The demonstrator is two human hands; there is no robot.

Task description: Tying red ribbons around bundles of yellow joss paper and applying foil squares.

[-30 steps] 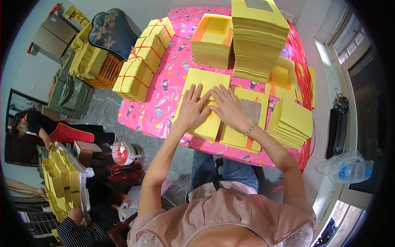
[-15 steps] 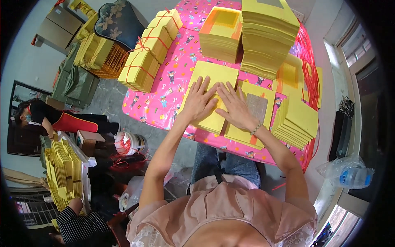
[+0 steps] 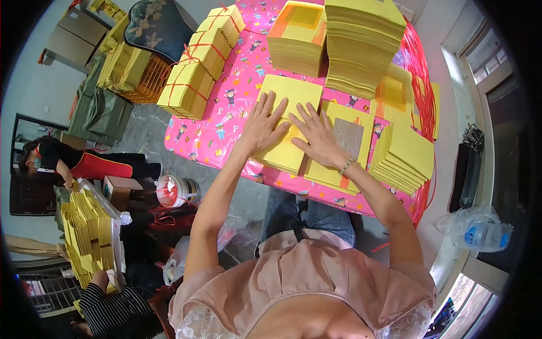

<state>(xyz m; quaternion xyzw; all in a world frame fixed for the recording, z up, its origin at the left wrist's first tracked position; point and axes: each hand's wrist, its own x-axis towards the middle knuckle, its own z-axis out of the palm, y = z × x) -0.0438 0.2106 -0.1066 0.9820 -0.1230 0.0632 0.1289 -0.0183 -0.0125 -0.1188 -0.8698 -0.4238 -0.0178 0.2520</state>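
Note:
My left hand lies flat along the left side of a low stack of yellow paper, fingers spread and pointing away from me. My right hand has its fingers stretched over the right side of that same stack, its palm near the neighbouring pile. This pile of yellow paper with a grey patch lies just right of the stack, partly under my right hand and wrist. Farther right sits a fanned batch of yellow paper. Neither hand holds anything.
A tall yellow paper stack and an orange-marked stack stand at the back of the pink table. Tied bundles line its left side. Red strings hang on the right. A co-worker stands at the left by more paper.
My hands have moved apart: the left has slid toward the stack's left edge, and the fingertips that met in the middle are now separated. The whole view has shifted slightly.

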